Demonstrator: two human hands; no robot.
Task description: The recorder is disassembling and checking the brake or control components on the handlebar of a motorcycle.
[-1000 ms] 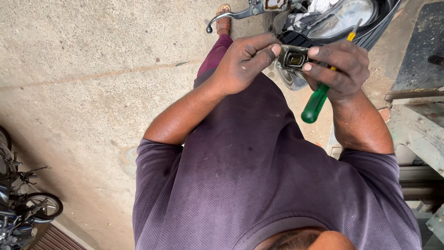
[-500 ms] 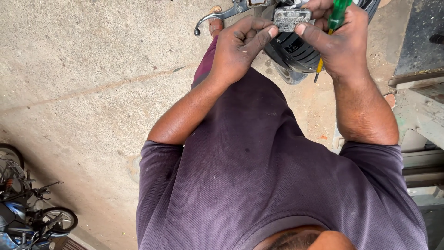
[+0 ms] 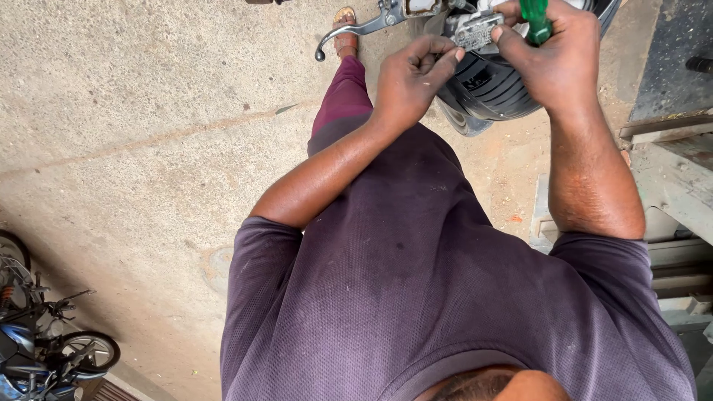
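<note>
Both hands have risen — right hand (image 3: 553, 56) gripping green screwdriver (image 3: 535, 18), left hand (image 3: 412, 78) pinching grey part (image 3: 475, 31).

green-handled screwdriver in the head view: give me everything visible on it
Only the handle of the screwdriver shows: glossy translucent green, plastic by the look, rounded, standing roughly upright at the top edge of the picture. The right hand is wrapped around it, with the fingers hiding its lower end; the shaft and tip cannot be seen. The same hand's fingertips also pinch a small grey metal part, which the left hand holds from the other side. A black motorcycle tyre lies just beneath.
</note>
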